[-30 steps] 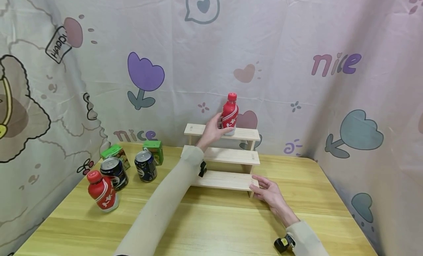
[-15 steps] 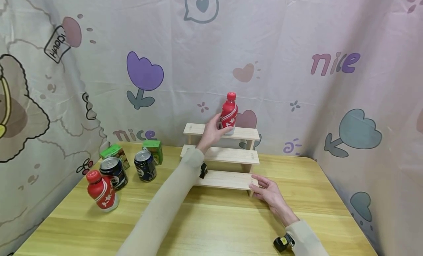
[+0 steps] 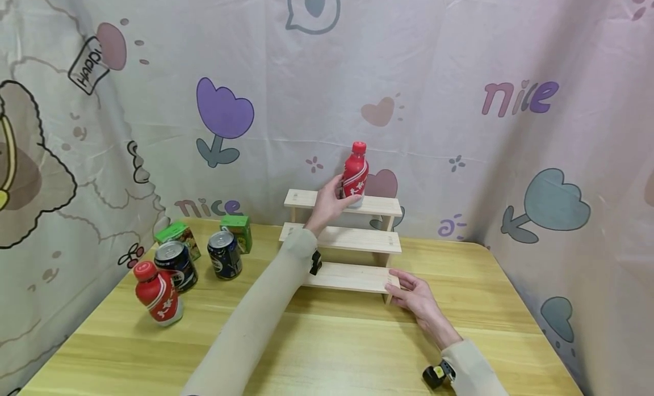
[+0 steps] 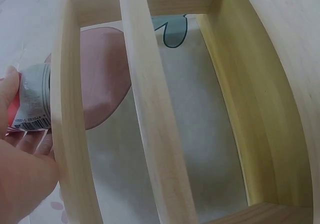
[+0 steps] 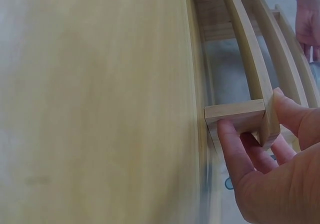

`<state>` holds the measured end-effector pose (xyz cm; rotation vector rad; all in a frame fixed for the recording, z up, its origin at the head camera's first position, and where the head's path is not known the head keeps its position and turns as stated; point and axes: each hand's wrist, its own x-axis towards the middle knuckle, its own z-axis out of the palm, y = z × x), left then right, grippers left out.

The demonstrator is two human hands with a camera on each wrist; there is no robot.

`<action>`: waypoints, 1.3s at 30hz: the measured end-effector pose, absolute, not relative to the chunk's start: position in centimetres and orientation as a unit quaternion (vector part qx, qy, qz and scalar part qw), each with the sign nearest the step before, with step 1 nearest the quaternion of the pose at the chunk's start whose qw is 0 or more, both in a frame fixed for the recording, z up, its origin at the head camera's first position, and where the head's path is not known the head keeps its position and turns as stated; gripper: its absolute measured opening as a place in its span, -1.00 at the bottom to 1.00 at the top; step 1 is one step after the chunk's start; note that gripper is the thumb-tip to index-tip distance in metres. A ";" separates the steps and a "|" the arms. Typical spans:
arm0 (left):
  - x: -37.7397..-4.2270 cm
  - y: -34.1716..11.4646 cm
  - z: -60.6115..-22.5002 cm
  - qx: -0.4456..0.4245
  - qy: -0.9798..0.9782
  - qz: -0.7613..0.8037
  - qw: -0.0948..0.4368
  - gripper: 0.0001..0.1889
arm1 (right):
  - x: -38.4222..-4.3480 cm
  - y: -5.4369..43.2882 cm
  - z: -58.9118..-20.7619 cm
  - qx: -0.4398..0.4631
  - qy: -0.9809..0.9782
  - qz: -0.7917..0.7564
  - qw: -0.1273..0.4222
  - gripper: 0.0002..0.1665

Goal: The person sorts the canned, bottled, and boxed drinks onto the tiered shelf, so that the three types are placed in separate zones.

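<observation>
A three-tier wooden shelf (image 3: pixel 357 275) stands toward the back of the table. On its top tier a red and white bottle (image 3: pixel 355 172) is upright, gripped low on its body by my left hand (image 3: pixel 328 204). The left wrist view shows the bottle's grey-white base (image 4: pixel 36 96) right at the top board's edge, thumb and fingers around it. My right hand (image 3: pixel 420 300) holds the right end of the lowest tier, thumb on top of the board. In the right wrist view its fingers (image 5: pixel 232 146) press against the wooden side support (image 5: pixel 235 111).
At the left of the table (image 3: pixel 327 345) stand a second red and white bottle (image 3: pixel 159 297), two dark blue cans (image 3: pixel 225 255) (image 3: pixel 176 265) and two green boxes (image 3: pixel 238 232) (image 3: pixel 179 237). A patterned curtain (image 3: pixel 286 101) hangs close behind the shelf.
</observation>
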<state>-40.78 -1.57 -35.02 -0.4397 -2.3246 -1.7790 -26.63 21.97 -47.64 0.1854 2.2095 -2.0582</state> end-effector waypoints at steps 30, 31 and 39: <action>-35.0 -11.7 -34.3 -0.125 -0.757 -0.638 0.067 -0.69 | -26.7 21.9 -47.4 0.059 0.730 -0.678 0.060 -0.33; -34.6 -12.4 -34.3 -0.122 -0.761 -0.634 0.066 -0.69 | -26.7 21.9 -47.4 0.058 0.729 -0.679 0.060 -0.33; -32.1 -17.4 -35.1 -0.100 -0.796 -0.594 0.060 -0.60 | -26.6 22.0 -47.5 0.057 0.732 -0.676 0.061 -0.34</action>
